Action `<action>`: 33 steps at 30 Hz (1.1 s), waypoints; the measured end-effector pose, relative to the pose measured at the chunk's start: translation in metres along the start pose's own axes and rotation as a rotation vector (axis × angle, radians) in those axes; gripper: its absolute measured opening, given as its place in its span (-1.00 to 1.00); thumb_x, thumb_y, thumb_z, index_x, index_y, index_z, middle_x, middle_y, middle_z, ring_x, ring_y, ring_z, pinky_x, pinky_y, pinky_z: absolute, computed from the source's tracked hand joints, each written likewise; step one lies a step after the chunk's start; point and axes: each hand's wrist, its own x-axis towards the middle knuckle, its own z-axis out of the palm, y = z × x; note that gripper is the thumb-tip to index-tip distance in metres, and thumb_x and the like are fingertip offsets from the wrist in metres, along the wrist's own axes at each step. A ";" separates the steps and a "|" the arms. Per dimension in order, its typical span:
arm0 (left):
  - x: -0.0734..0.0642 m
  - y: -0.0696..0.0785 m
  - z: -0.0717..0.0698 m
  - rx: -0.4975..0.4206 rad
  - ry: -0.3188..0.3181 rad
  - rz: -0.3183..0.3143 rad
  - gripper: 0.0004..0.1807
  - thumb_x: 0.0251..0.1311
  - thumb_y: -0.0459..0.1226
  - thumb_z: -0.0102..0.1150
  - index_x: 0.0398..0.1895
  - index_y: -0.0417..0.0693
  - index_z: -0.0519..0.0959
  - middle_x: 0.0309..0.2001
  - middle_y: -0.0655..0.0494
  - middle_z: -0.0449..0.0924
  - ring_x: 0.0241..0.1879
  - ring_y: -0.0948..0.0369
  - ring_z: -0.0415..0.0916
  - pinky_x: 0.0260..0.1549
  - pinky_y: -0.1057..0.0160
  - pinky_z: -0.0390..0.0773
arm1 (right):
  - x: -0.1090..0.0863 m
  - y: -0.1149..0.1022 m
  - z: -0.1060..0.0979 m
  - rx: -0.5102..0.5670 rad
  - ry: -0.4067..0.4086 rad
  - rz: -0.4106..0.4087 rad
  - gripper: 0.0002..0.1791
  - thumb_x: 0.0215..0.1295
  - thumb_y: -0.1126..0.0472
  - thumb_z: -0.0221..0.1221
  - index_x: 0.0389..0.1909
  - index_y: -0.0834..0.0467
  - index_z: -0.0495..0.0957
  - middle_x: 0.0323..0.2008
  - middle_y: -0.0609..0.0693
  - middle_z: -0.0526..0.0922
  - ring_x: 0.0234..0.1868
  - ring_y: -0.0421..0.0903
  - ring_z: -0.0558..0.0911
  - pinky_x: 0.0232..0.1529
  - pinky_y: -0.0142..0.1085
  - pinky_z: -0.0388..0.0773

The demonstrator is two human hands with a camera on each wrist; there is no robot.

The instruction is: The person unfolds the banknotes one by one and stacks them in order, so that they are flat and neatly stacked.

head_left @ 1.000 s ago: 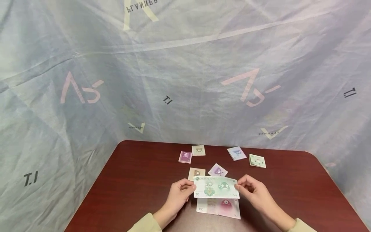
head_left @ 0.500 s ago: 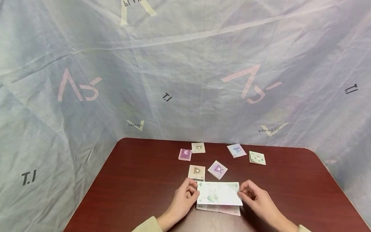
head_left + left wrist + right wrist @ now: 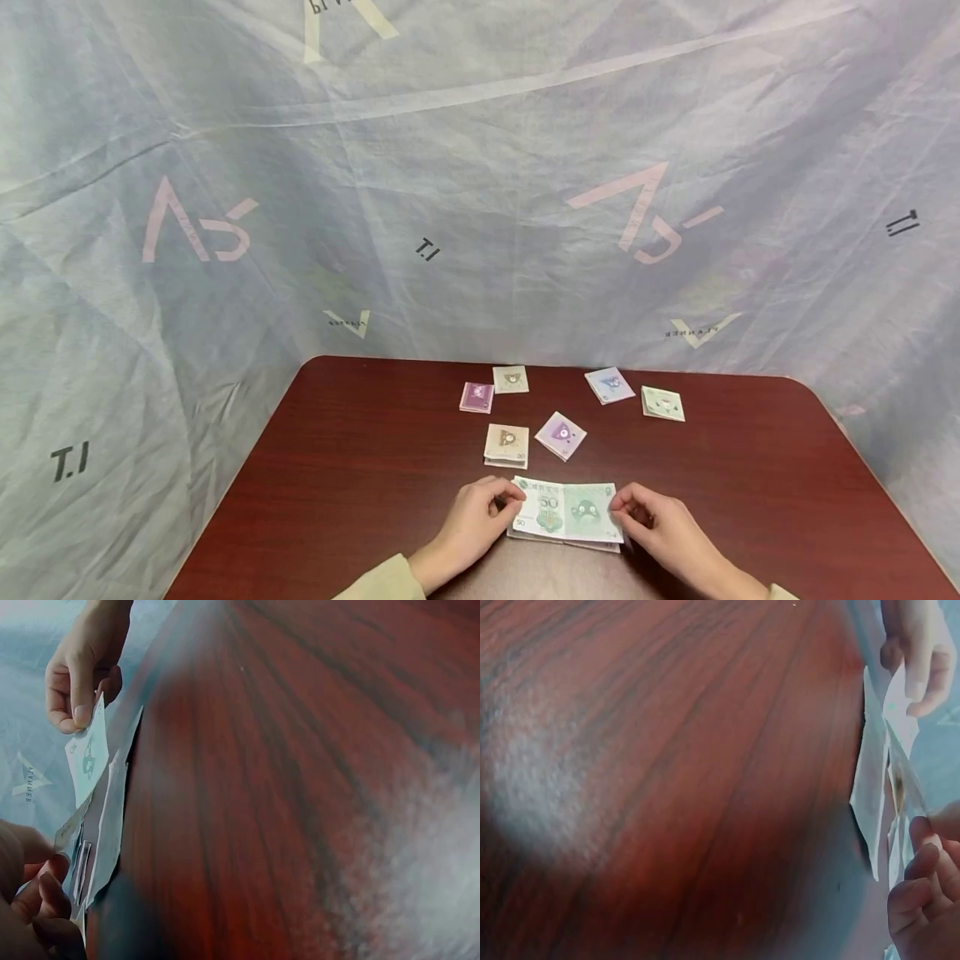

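Observation:
A green play banknote (image 3: 583, 510) marked 50, creased down its middle, is pinched at its left end by my left hand (image 3: 477, 515). My right hand (image 3: 662, 523) pinches the opposite end. Just under it a pink 100 banknote (image 3: 592, 547) lies on the table, mostly hidden, with only its near edge showing in the head view. From the left wrist, the green note (image 3: 90, 759) is tilted and stands apart from the paler note (image 3: 111, 817) below. The right wrist view shows the lower note (image 3: 870, 776) bent up off the wood.
Beyond the hands lie folded notes: a brown 20 (image 3: 507, 444) and a purple one (image 3: 561, 435). Farther back are magenta (image 3: 477, 397), beige (image 3: 511, 380), blue (image 3: 610, 385) and light green (image 3: 663, 403) ones. A grey printed cloth (image 3: 480, 208) hangs behind the dark red table (image 3: 360, 467).
Both hands have brought the green note down and toward me, over the pink note, which is now mostly covered. The brown and purple folded notes have come fully into sight.

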 end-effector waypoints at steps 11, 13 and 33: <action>0.004 -0.006 0.000 0.112 -0.053 -0.012 -0.87 0.15 -0.36 0.39 -0.29 0.07 0.76 -0.40 0.40 0.59 -0.52 0.59 0.32 -0.49 0.53 0.36 | -0.004 0.008 0.008 -0.032 -0.017 -0.001 -0.70 0.21 0.40 0.41 -0.32 -0.07 0.57 -0.50 -0.39 0.53 -0.54 -0.48 0.38 -0.55 -0.46 0.38; 0.004 -0.005 0.000 0.143 -0.062 -0.011 -0.87 0.13 -0.34 0.41 -0.29 0.08 0.77 -0.41 0.41 0.57 -0.51 0.58 0.32 -0.48 0.52 0.35 | -0.005 0.009 0.009 -0.046 -0.026 -0.004 -0.69 0.21 0.40 0.41 -0.32 -0.08 0.57 -0.49 -0.40 0.52 -0.53 -0.49 0.38 -0.54 -0.46 0.37; 0.004 -0.007 0.000 0.315 -0.072 0.013 -0.83 0.07 -0.29 0.45 -0.28 0.18 0.74 -0.42 0.46 0.51 -0.45 0.51 0.41 -0.50 0.42 0.38 | 0.001 0.003 0.010 -0.149 -0.096 0.092 -0.72 0.22 0.36 0.39 -0.33 -0.10 0.58 -0.48 -0.44 0.48 -0.51 -0.48 0.38 -0.47 -0.43 0.41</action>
